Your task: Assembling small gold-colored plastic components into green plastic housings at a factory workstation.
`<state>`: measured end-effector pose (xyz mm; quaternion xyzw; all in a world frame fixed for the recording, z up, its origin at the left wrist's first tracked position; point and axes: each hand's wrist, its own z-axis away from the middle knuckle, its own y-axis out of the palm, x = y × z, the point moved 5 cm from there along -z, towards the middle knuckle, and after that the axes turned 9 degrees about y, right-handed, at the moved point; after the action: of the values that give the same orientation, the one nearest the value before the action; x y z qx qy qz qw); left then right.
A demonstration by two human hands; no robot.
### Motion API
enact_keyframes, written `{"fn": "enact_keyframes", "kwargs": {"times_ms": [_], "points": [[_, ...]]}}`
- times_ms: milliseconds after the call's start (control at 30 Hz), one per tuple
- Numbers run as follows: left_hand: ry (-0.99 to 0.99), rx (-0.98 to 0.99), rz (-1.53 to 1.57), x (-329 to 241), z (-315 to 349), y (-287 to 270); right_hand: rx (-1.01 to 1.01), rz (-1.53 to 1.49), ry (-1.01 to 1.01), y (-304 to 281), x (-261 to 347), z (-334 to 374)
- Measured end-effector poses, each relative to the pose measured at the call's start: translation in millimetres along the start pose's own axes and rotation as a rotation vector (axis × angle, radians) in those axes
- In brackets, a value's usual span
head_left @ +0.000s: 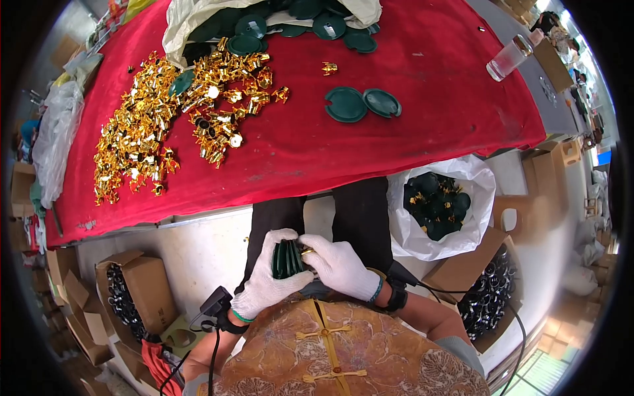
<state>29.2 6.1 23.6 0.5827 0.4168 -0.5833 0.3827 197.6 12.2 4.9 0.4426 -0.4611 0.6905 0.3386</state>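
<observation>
Above my lap, my left hand, in a white glove, is closed around a stack of dark green plastic discs held on edge. My right hand, also gloved, meets the stack from the right. Its thumb and fingers pinch a small gold fitting against the outermost disc; how far the fitting sits in the disc is hidden by the fingers. On the red-covered table ahead lie two loose green discs, each notched at the edge, and a single gold fitting.
A large heap of gold fittings covers the table's left. Behind it, a pale sack spills green discs. Right of my legs stands a white bag of discs with gold fittings. Boxes of dark parts flank me; a glass stands far right.
</observation>
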Motion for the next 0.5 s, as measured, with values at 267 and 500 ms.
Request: {"fn": "enact_keyframes", "kwargs": {"times_ms": [267, 500], "points": [[-0.073, -0.05, -0.072, 19, -3, 12, -0.03, -0.111, 0.14, 3, -22, -8], [-0.05, -0.086, -0.105, 27, -2, 15, -0.022, -0.175, 0.213, 1, -26, -5]]}}
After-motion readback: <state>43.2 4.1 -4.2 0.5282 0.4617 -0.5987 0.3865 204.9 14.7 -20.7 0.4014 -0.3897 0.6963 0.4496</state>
